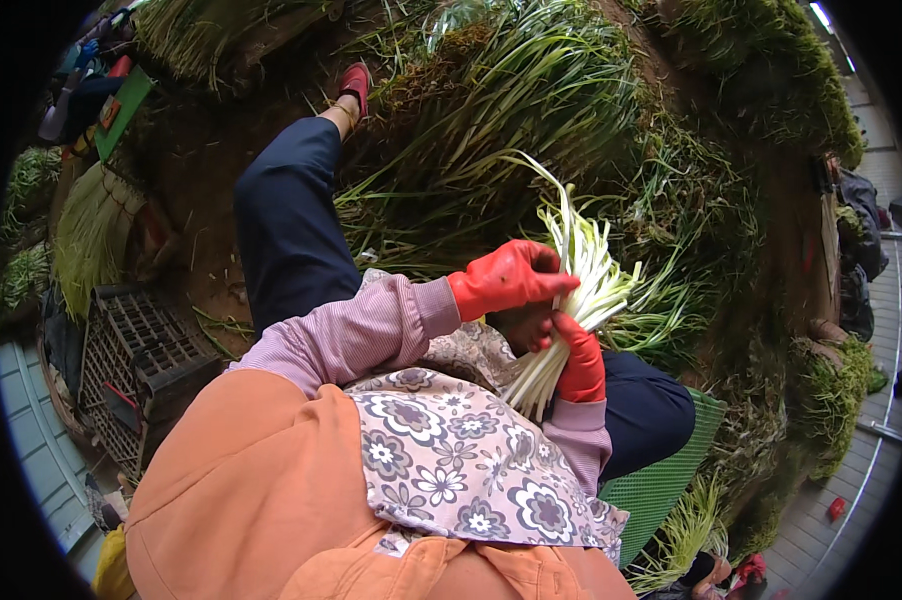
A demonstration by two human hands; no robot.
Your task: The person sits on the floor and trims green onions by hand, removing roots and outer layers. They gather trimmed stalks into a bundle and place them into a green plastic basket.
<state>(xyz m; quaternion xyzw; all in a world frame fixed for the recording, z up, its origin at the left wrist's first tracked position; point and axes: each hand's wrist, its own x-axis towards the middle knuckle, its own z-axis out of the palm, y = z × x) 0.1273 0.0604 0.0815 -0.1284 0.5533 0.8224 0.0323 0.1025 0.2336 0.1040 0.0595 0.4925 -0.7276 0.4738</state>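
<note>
A bunch of pale green-white stalks, apparently garlic chives (582, 292), slants above my lap. My right hand (580, 361), in a red rubber glove, is wrapped around its lower part. My left hand (507, 277), gloved the same way, pinches at the near left side of the bunch, where a longer pale leaf (566, 217) sticks up and curls over to the left. The left fingertips hide the exact hold. Below the hands lies a flowered apron (458, 450) over my lap. Long green leaves in a heap (526, 112) spread on the ground ahead.
A dark plastic crate (151, 352) stands at left beside an upright pale-green bundle (95, 229). Another person's gloved hand (87, 52) shows at far upper left. More greens (773, 67) are piled at upper right. A green mesh mat (668, 465) lies under my right leg.
</note>
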